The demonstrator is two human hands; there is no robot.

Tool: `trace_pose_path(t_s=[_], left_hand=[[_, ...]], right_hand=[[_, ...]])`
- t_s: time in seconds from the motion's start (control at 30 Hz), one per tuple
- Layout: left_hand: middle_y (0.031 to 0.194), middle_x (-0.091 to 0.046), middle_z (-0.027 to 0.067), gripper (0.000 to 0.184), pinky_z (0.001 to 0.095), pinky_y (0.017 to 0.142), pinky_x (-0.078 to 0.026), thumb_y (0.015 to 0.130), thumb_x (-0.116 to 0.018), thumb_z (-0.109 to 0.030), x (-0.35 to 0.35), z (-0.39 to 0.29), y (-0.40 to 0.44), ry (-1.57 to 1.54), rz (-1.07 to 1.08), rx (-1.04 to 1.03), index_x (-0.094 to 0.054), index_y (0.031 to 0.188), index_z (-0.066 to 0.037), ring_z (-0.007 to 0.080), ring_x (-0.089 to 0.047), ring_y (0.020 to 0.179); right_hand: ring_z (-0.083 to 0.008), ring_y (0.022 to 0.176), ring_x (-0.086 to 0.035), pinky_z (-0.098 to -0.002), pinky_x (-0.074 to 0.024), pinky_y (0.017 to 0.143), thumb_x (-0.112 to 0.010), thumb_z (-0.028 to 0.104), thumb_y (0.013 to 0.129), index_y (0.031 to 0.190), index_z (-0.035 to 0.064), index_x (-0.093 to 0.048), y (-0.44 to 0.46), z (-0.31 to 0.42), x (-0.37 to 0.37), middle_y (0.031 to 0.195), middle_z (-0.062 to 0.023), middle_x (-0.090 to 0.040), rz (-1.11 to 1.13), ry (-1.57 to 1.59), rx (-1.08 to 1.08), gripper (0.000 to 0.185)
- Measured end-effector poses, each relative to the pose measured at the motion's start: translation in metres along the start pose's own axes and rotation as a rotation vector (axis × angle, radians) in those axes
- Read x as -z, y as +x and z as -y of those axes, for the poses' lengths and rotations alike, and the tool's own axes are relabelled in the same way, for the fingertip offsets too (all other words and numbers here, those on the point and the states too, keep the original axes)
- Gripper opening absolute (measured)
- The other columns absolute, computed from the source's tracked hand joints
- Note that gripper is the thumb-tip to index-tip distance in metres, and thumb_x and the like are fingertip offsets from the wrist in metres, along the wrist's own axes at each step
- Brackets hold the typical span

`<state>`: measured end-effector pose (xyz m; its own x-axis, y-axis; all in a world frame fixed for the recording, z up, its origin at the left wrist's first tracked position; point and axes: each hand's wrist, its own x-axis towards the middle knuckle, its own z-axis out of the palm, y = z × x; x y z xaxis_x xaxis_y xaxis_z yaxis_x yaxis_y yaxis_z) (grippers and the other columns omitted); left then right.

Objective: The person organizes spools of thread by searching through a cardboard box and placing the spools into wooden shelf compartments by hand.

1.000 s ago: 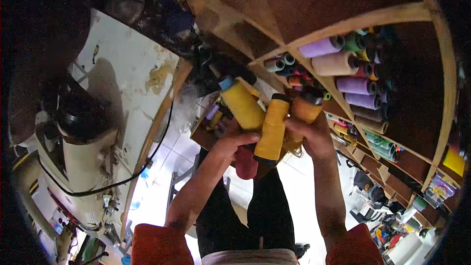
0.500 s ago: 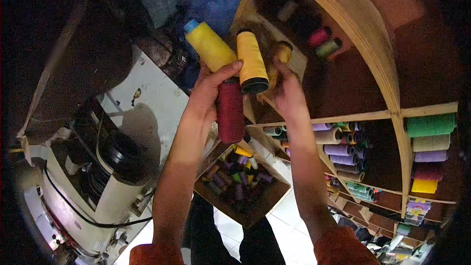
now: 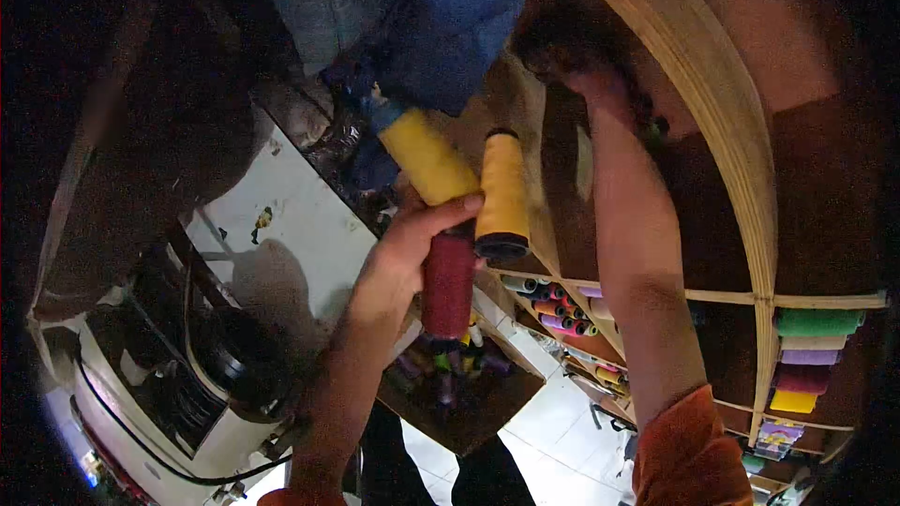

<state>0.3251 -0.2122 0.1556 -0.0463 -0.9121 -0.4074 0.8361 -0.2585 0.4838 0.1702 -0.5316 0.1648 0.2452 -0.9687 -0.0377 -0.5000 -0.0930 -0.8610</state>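
Three thread spools are gathered in my left hand: a yellow spool with a blue end, an orange-yellow spool with black ends, and a dark red spool hanging below. My left thumb lies across the gap between the two yellow ones. My right hand reaches into a dark shelf compartment at the upper right. Its fingers are lost in shadow, so what they touch cannot be made out.
A wooden box of small mixed spools is below my left hand. Wooden shelving with stacked spools stands at the right. At the left are a white table and a sewing machine. Blue cloth hangs above.
My right hand has moved up and right into the shelf compartment, and the orange-yellow spool it held is no longer visible. My left hand has shifted slightly down and right with its three spools.
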Motion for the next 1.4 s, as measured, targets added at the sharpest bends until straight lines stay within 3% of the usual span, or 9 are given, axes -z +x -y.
trace_pose_path(t_s=[0.13, 0.3, 0.37, 0.53, 0.73, 0.87, 1.07, 1.23, 1.4], left_hand=[[0.086, -0.060, 0.0059, 0.044, 0.0362, 0.048, -0.054, 0.070, -0.073, -0.015, 0.001, -0.002, 0.003, 0.027, -0.003, -0.002, -0.050, 0.106, -0.007, 0.0190, -0.062, 0.066], [0.089, -0.059, 0.0061, 0.046, 0.0355, 0.051, -0.054, 0.071, -0.072, -0.015, -0.004, 0.000, 0.005, 0.008, 0.016, -0.087, -0.048, 0.110, -0.007, 0.0187, -0.062, 0.071], [0.091, -0.059, 0.0060, 0.047, 0.0355, 0.051, -0.054, 0.071, -0.072, -0.014, -0.001, 0.001, 0.007, 0.005, 0.048, -0.081, -0.047, 0.110, -0.007, 0.0189, -0.062, 0.073], [0.094, -0.059, 0.0058, 0.049, 0.0350, 0.052, -0.054, 0.070, -0.073, -0.013, -0.009, -0.009, 0.003, 0.041, -0.041, 0.057, -0.047, 0.111, -0.008, 0.0195, -0.061, 0.077], [0.097, -0.058, 0.0057, 0.055, 0.0345, 0.058, -0.053, 0.068, -0.075, -0.013, -0.001, -0.002, 0.007, 0.029, -0.005, 0.001, -0.046, 0.114, -0.009, 0.0203, -0.060, 0.080], [0.099, -0.058, 0.0059, 0.058, 0.0346, 0.064, -0.052, 0.067, -0.076, -0.013, -0.010, -0.005, 0.001, 0.083, -0.022, 0.042, -0.045, 0.116, -0.008, 0.0203, -0.060, 0.082], [0.098, -0.057, 0.0081, 0.056, 0.0327, 0.064, -0.054, 0.068, -0.073, -0.005, -0.004, 0.005, 0.013, 0.096, 0.106, 0.056, -0.043, 0.115, -0.007, 0.0207, -0.061, 0.073], [0.089, -0.057, 0.0074, 0.054, 0.0320, 0.061, -0.055, 0.067, -0.074, -0.005, -0.008, 0.003, 0.010, 0.116, 0.036, 0.131, -0.044, 0.111, -0.006, 0.0208, -0.060, 0.067], [0.088, -0.057, 0.0067, 0.059, 0.0322, 0.054, -0.054, 0.064, -0.077, -0.008, -0.003, 0.002, 0.015, 0.159, 0.019, 0.193, -0.042, 0.112, -0.007, 0.0201, -0.060, 0.066]], right_hand=[[-0.0325, 0.120, -0.041, -0.0429, -0.0335, 0.100, -0.054, 0.033, 0.084, 0.128, 0.0100, -0.043, 0.017, -0.008, -0.003, 0.132, -0.0145, -0.042, -0.139, -0.604, 0.297, 0.050], [-0.0310, 0.123, -0.038, -0.0394, -0.0294, 0.104, -0.056, 0.039, 0.083, 0.127, 0.0130, -0.046, 0.007, -0.010, -0.004, 0.134, -0.0129, -0.040, 0.017, -0.721, 0.605, 0.052], [-0.0297, 0.121, -0.041, -0.0391, -0.0312, 0.103, -0.056, 0.038, 0.084, 0.123, 0.0129, -0.049, 0.012, -0.012, -0.016, 0.131, -0.0133, -0.043, -0.040, -0.928, 0.305, 0.047], [-0.0257, 0.116, -0.044, -0.0368, -0.0366, 0.097, -0.056, 0.038, 0.084, 0.116, 0.0100, -0.054, -0.041, 0.023, -0.027, 0.126, -0.0134, -0.046, -0.005, -0.066, 0.183, 0.042], [-0.0113, 0.078, -0.057, -0.0266, -0.0456, 0.068, -0.061, 0.040, 0.082, 0.109, 0.0017, -0.056, -0.192, 0.067, -0.007, 0.094, -0.0044, -0.061, 0.086, 0.344, -0.479, 0.047], [-0.0097, 0.076, -0.054, -0.0229, -0.0426, 0.062, -0.066, 0.039, 0.077, 0.108, 0.0045, -0.057, -0.265, 0.087, -0.026, 0.095, -0.0031, -0.060, 0.181, 0.057, -0.460, 0.048], [-0.0091, 0.072, -0.053, -0.0245, -0.0462, 0.061, -0.068, 0.025, 0.077, 0.100, 0.0107, -0.057, -0.236, 0.058, -0.017, 0.085, 0.0009, -0.056, -0.081, 0.918, -0.466, 0.029], [-0.0226, 0.107, -0.052, -0.0363, -0.0430, 0.091, -0.066, 0.019, 0.081, 0.122, 0.0015, -0.044, -0.103, -0.022, -0.029, 0.119, -0.0072, -0.052, -0.482, 0.439, -0.076, 0.050], [-0.0270, 0.106, -0.053, -0.0374, -0.0433, 0.089, -0.065, 0.031, 0.077, 0.117, 0.0036, -0.050, -0.018, -0.073, -0.042, 0.115, -0.0117, -0.055, -0.677, -0.383, 0.156, 0.051]])
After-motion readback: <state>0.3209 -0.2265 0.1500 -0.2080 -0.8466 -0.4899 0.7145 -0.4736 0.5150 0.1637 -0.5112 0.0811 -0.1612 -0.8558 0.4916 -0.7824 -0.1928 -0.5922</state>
